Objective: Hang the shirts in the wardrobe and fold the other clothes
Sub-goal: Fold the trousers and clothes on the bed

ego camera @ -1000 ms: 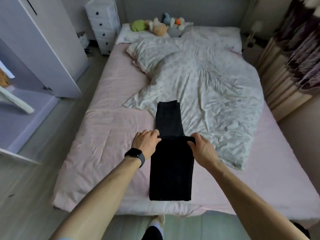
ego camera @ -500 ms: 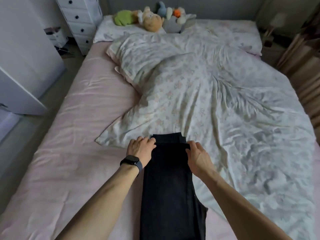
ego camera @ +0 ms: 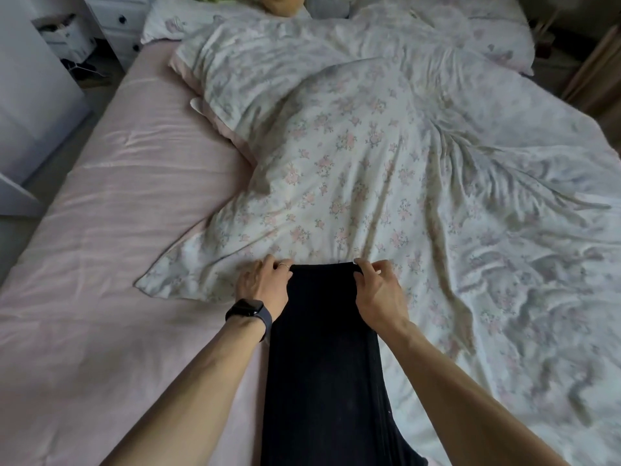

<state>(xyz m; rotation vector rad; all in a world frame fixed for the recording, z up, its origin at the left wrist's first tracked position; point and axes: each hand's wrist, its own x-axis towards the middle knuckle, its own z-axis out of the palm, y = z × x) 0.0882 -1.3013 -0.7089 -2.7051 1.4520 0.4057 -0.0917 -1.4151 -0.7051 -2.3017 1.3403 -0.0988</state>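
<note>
Far off, soft toys (ego camera: 282,1) sit near a white chest of drawers (ego camera: 124,18). A floral duvet (ego camera: 369,146) sprawls over the pink sheet (ego camera: 117,230). Nearer, folded black trousers (ego camera: 322,364) lie lengthwise across the duvet's edge. The left hand (ego camera: 262,285) and right hand (ego camera: 379,292) each pinch a far corner with curled fingers.

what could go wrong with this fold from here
1. The far end of the black garment lies on the rumpled floral duvet, so the fold may set unevenly.
2. The left hand and right hand pinch only the far corners; the middle could sag or skew if lifted.
</note>
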